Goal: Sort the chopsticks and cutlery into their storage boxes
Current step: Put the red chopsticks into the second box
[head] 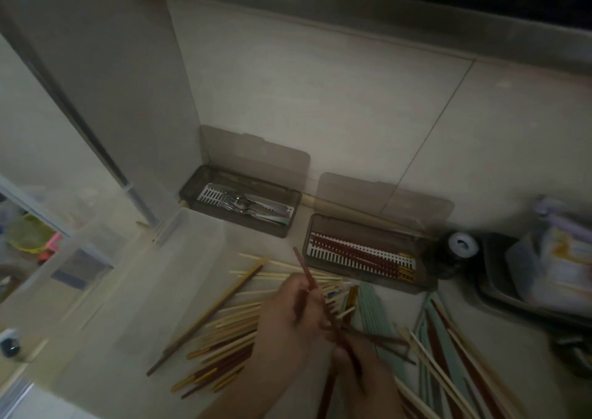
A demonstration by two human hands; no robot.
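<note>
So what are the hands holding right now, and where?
Both hands, left and right, grip a red chopstick by its lower half; its tip points up.

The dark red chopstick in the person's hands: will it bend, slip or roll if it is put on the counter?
The dark red chopstick looks straight and thin, so it is probably stiff and light. Its surface seems smooth, so it may slip between the fingers of the left hand and right hand. Whether it would roll I cannot tell, since the picture is dim and blurred.
</note>
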